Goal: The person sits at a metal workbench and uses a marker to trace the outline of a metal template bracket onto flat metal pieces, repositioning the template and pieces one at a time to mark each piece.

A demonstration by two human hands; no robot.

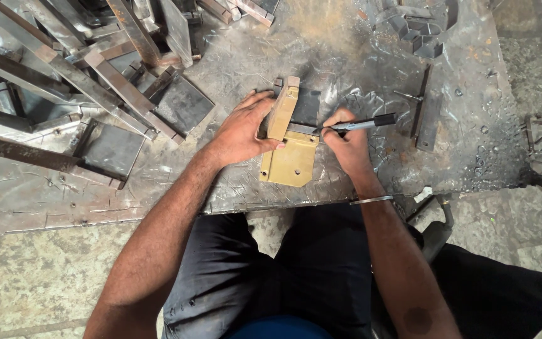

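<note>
Left hand [244,130]: fingers spread and pressed over a tan metal bracket [290,144], thumb along its near side, holding it flat.
Right hand [346,145]: fingers pinched together around a black marker [362,124], tip touching the dark steel strip [305,128] that lies under the bracket's upright flange.
Bracket: near the middle of the scratched steel table [233,182], close to its near edge.
Far left: heap of steel bars and plates [89,69].
Right: thin dark T-shaped bar [420,103], apart from the hands.
</note>
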